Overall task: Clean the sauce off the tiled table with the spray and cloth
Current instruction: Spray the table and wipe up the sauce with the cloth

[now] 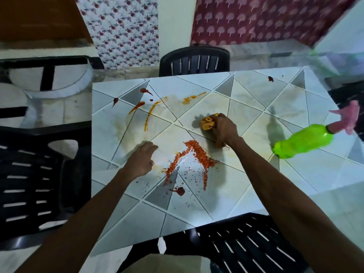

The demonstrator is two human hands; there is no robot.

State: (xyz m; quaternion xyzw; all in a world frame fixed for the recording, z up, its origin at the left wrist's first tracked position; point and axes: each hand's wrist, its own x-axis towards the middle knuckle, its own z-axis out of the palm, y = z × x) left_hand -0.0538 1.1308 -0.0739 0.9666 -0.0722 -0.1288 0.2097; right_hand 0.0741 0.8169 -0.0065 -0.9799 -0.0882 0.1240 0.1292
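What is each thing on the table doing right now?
tiled table, dirty with sauce
sauce, smeared and spotted, not yet wiped away
cloth, bunched up, stained orange, gripped by the right hand
left hand, resting on the tiled table, holding nothing
spray bottle, on the tiled table, nobody holding it

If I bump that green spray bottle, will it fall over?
Probably easily: the spray bottle is tall on a narrow base, with a pink trigger on top. Its rounded body would likely roll, and it stands near the table edge.

Left hand (140,161) resting, right hand (224,129) gripping cloth (207,123)
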